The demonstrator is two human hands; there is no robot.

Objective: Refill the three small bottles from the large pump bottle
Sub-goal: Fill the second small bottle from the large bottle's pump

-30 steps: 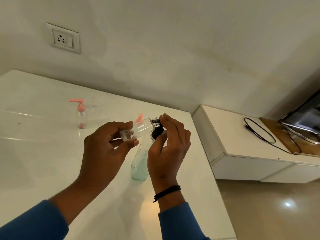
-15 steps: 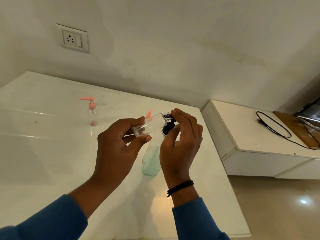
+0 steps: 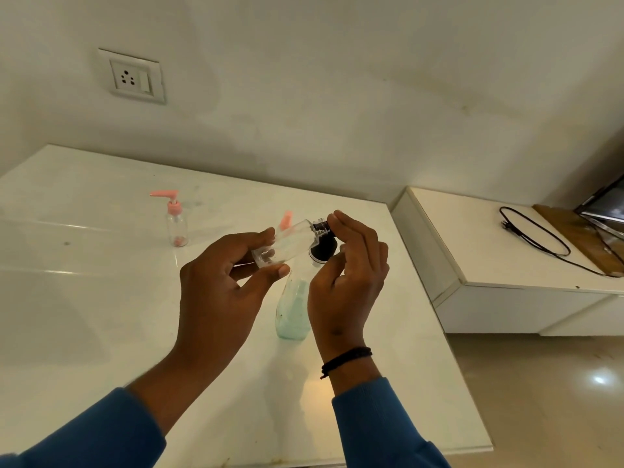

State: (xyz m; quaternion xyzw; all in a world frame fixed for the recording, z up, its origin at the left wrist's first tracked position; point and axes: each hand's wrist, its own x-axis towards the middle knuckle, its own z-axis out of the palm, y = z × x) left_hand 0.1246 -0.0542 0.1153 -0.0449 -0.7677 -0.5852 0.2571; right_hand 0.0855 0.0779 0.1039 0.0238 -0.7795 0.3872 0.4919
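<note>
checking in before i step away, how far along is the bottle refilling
Nothing looks finished. In hand: the left hand tilts a small clear plastic bottle with its mouth at the black pump head of the large bottle of pale green liquid, under the right hand. It looks nearly empty. Left: the pink-pump bottle, also near empty, and a third barely visible behind.

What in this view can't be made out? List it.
Head view only:
- Large pump bottle: its nozzle is hidden behind the right hand.
- Small clear bottle in the left hand: fill level unreadable, too transparent.
- Second pink pump: its bottle is hidden behind the held one.
- Dark object: cut off by the right edge.
</note>
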